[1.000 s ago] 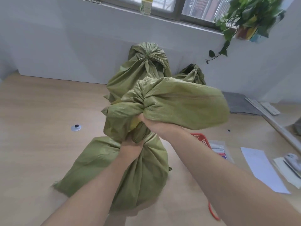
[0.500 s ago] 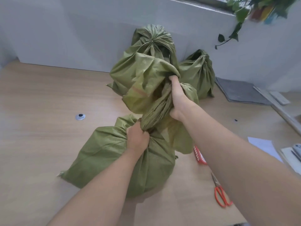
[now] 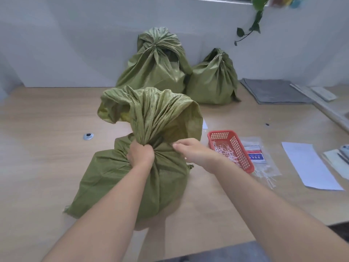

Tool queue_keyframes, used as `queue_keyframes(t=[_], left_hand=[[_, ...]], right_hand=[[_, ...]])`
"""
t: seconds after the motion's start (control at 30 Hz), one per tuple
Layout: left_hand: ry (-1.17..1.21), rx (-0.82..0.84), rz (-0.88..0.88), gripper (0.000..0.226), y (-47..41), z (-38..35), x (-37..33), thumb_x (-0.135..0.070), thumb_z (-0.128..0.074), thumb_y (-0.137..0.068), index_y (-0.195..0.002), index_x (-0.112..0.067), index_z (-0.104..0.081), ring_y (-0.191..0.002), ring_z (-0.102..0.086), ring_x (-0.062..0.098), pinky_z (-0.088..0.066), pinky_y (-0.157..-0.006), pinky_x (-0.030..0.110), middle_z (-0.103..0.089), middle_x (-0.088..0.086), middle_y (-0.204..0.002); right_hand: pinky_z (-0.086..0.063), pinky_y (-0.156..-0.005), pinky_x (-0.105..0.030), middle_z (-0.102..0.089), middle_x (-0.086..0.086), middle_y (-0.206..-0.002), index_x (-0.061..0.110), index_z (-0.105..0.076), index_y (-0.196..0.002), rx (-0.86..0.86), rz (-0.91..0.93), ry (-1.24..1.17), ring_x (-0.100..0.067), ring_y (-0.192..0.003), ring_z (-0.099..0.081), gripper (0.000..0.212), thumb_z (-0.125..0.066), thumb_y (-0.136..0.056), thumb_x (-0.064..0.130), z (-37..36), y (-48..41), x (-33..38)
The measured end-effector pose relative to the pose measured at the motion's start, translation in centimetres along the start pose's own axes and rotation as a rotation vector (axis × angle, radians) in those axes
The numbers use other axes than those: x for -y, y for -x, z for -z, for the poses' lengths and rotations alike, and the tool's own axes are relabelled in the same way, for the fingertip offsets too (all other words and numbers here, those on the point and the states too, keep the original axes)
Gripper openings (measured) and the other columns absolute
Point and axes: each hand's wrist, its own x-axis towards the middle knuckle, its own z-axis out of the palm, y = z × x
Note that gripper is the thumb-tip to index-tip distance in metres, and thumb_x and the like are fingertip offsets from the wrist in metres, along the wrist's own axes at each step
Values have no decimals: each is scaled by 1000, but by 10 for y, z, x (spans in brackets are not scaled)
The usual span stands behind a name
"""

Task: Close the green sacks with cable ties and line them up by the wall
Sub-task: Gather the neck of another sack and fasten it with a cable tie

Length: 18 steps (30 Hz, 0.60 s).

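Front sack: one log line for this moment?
left hand: grips front sack neck | right hand: open, free | tie: none | wall sacks: two, tied

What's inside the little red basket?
The red basket holds a loose pile of thin white cable ties. Its own near wall and the ties cover the bottom, so anything underneath them cannot be seen.

Office — desk (image 3: 47, 148); papers (image 3: 309, 165)

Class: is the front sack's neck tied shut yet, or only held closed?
Only held: the left hand grips the bunched neck of the front sack; no tie shows, and its mouth flares open above.
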Motion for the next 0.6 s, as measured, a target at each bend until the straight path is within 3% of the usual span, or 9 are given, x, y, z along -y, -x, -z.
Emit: queue_keyframes(t=[0.1, 0.2, 0.33, 0.43, 0.53, 0.6], left_hand=[[-43, -92, 41, 39, 28, -7, -1, -8, -46, -89, -124, -14, -64, -117, -61, 39, -45, -108, 44, -67, 14, -126], [-76, -127, 75, 31, 55, -17, 1, -17, -44, -95, -120, -17, -63, -116, -61, 36, -42, -109, 41, -68, 10, -125], [-129, -144, 83, 31, 87, -33, 7, -28, -43, -97, -118, -20, -63, -118, -61, 33, -40, -110, 41, -69, 6, -122], [-166, -174, 43, 27, 108, -40, 13, -28, -43, -99, -112, -19, -65, -120, -59, 29, -33, -114, 39, -70, 6, -117], [-198, -187, 8, 26, 122, -42, 21, -29, -43, -99, -110, -19, -65, -121, -58, 29, -28, -115, 37, -70, 7, -115], [-185, -188, -10, 25, 127, -43, 25, -29, -45, -99, -110, -19, -64, -120, -58, 28, -27, -115, 37, -70, 6, -113]], right_hand=[[-38, -95, -23, -62, 11, -117, 17, -65, -135, -54, 55, -98, -7, -112, -54, 36, -50, -108, 34, 0, 15, -29], [-35, -97, -22, -61, 6, -131, 12, -57, -144, -116, 56, -195, -9, -119, -52, 44, -48, -109, 36, -5, 23, -52], [-39, -96, -24, -62, 10, -118, 15, -60, -140, -186, 58, -331, -11, -117, -56, 39, -46, -109, 34, -12, 38, -75], [-39, -97, -22, -58, 12, -122, 17, -57, -143, -224, 46, -382, -9, -120, -54, 39, -47, -109, 33, -12, 54, -94], [-43, -84, -15, -64, 15, -114, 20, -65, -132, -423, 11, -453, -8, -112, -59, 31, -50, -106, 27, -10, 70, -118], [-46, -85, -17, -67, 14, -114, 19, -68, -128, -543, -2, -493, -7, -109, -62, 31, -49, -103, 19, -11, 82, -134]])
